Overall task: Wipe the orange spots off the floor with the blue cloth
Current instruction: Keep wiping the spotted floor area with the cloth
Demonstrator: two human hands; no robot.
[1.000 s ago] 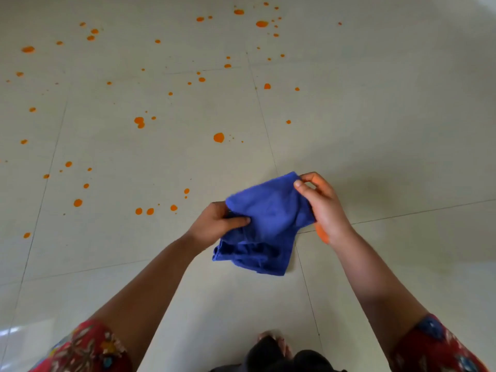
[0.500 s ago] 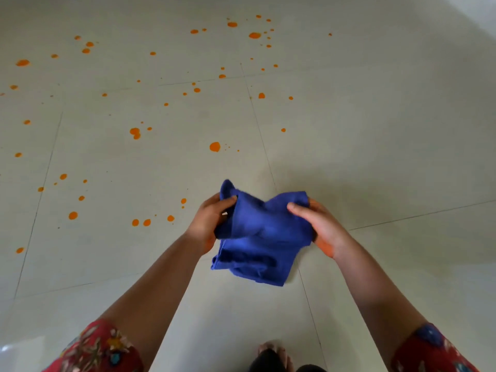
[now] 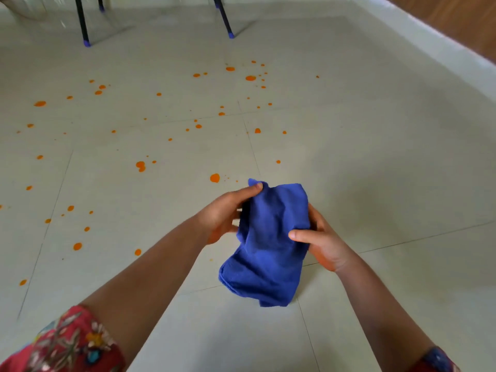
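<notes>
Left hand: pinched the cloth at its top corner.
Right hand: gripped its right side.
Cloth: hung above the floor, near the spots.
Handling: I judged it light, limp; best bunched.

We hold a crumpled blue cloth of soft woven fabric bunched between our left hand and right hand, its lower fold hanging down above the pale tiled floor. Small round orange spots of wet colour lie scattered over the tiles ahead and to the left, one large spot just beyond the cloth's top corner.
</notes>
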